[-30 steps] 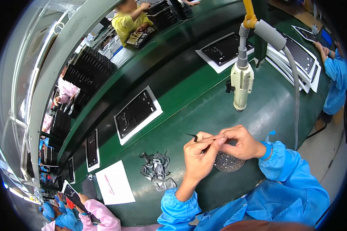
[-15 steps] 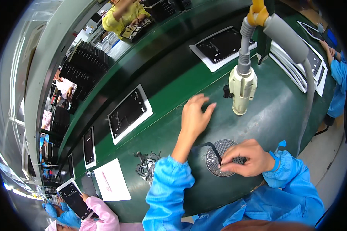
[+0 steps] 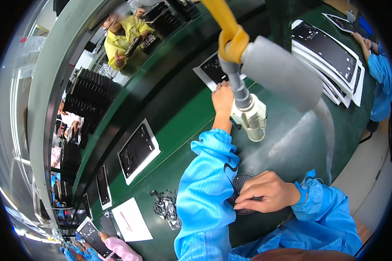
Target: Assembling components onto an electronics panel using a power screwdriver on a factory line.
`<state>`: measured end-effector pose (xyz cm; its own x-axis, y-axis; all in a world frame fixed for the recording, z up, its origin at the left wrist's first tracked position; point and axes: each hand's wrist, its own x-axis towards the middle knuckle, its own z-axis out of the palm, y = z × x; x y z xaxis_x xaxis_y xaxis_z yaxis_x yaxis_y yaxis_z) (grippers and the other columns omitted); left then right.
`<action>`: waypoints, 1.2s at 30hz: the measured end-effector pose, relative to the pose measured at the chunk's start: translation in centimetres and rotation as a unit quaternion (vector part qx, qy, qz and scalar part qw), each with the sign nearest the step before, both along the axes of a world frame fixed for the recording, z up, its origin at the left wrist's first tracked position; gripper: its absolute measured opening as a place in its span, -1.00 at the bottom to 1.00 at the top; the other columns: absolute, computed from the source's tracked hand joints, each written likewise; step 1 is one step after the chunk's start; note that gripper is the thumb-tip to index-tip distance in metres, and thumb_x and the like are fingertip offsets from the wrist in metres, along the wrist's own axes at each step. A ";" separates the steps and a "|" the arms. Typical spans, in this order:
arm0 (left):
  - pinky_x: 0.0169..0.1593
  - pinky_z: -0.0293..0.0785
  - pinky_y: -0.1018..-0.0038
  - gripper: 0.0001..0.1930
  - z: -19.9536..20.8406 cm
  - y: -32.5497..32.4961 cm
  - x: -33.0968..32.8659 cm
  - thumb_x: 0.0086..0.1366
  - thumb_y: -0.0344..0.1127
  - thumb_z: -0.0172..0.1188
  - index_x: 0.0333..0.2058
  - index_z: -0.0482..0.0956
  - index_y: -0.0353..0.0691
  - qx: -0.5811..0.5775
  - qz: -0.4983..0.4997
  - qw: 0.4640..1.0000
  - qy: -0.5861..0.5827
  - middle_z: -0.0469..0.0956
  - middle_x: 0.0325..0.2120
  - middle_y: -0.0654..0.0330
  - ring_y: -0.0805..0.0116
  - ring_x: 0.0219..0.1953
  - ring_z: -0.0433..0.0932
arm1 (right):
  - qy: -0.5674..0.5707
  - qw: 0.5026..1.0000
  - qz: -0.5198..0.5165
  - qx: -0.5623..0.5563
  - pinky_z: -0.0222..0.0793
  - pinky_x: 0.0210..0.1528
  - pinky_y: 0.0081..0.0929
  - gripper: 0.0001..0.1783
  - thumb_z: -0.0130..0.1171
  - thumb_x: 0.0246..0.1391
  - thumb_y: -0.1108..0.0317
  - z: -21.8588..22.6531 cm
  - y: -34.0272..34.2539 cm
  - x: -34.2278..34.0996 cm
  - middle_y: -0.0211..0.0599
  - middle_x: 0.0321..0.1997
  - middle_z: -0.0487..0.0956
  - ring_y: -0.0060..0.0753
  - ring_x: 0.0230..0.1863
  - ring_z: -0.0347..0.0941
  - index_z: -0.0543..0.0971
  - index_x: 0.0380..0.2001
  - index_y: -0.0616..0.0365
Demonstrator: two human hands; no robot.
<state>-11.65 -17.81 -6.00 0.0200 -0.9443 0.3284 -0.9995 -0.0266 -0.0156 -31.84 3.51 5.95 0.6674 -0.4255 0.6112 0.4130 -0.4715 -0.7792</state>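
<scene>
My left hand (image 3: 223, 100) is stretched far forward, its fingers at the near edge of a flat black panel (image 3: 210, 69) on a white sheet. The hanging fixture partly covers this hand, and its fingertips are hard to make out. My right hand (image 3: 268, 191) is closed in a pinch above a round, finely dotted disc (image 3: 243, 177). A thin, bent black strip (image 3: 231, 167) shows beside it against my left sleeve; its end at my right fingers is hidden. A pale tool (image 3: 250, 119) hangs from a grey jointed hose in front of my left hand.
A black bundle of small parts (image 3: 164, 209) and a white paper (image 3: 132, 219) lie left of my forearm. Further black panels (image 3: 139, 150) line the bench's far side. Stacked panels on white sheets (image 3: 329, 56) stand at right, near a blue-sleeved co-worker (image 3: 381, 104).
My left hand has reached forward from mid-bench to the far panel, its sleeve now covering part of the disc. My right hand stays pinched over the disc. The view has turned.
</scene>
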 end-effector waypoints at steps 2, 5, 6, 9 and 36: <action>-0.26 0.52 0.25 -0.81 -0.1 -0.1 0.9 0.15 -0.25 -0.03 -0.36 0.52 -0.18 -0.019 -0.016 0.999 0.022 0.51 -0.31 0.14 0.19 -0.20 0.52 | -0.017 1.000 -0.009 0.011 0.39 -0.57 -0.52 -0.86 0.35 -0.17 0.51 0.1 0.1 -0.2 -0.24 -0.49 0.59 -0.33 -0.55 0.53 0.60 -0.46 0.23; -0.34 0.54 0.26 -0.82 2.8 1.8 0.2 0.11 -0.27 0.02 -0.49 0.53 -0.24 -0.041 -0.043 0.998 0.016 0.54 -0.46 0.06 0.11 -0.34 0.57 | -0.029 0.998 -0.046 0.027 0.37 -0.55 -0.48 -0.88 0.30 -0.12 0.49 -0.3 0.0 -0.8 -0.24 -0.46 0.58 -0.30 -0.53 0.51 0.58 -0.43 0.24; -0.34 0.54 0.26 -0.82 4.1 2.6 -0.2 0.10 -0.28 0.03 -0.50 0.53 -0.24 -0.018 -0.047 0.999 0.002 0.54 -0.47 0.05 0.11 -0.34 0.56 | -0.030 0.998 -0.048 0.028 0.37 -0.55 -0.48 -0.88 0.30 -0.12 0.49 -0.5 -0.2 -1.0 -0.24 -0.46 0.58 -0.30 -0.53 0.51 0.58 -0.43 0.24; -0.34 0.52 0.27 -0.86 6.7 6.6 0.5 0.07 -0.32 0.05 -0.52 0.53 -0.24 -0.015 -0.063 0.998 -0.017 0.54 -0.49 0.07 0.12 -0.35 0.55 | -0.018 0.998 -0.043 0.042 0.38 -0.54 -0.47 -0.88 0.29 -0.11 0.51 -0.6 -0.5 -0.9 -0.22 -0.44 0.59 -0.29 -0.52 0.51 0.58 -0.43 0.25; -0.25 0.46 0.32 -0.84 6.9 31.3 0.8 0.00 -0.43 0.19 -0.39 0.60 -0.30 -0.088 -0.002 0.987 0.135 0.56 -0.37 0.12 0.15 -0.32 0.50 | 0.118 0.982 -0.145 0.005 0.44 -0.41 -0.56 -0.96 0.19 -0.06 0.55 -4.3 -5.2 0.1 -0.23 -0.52 0.61 -0.42 -0.47 0.57 0.58 -0.53 0.32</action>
<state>-10.82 13.51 0.95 0.1260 -0.8735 0.4703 -0.9666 -0.0014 0.2564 -31.78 -1.66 1.69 0.6400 -0.6230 0.4497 0.0710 -0.5348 -0.8420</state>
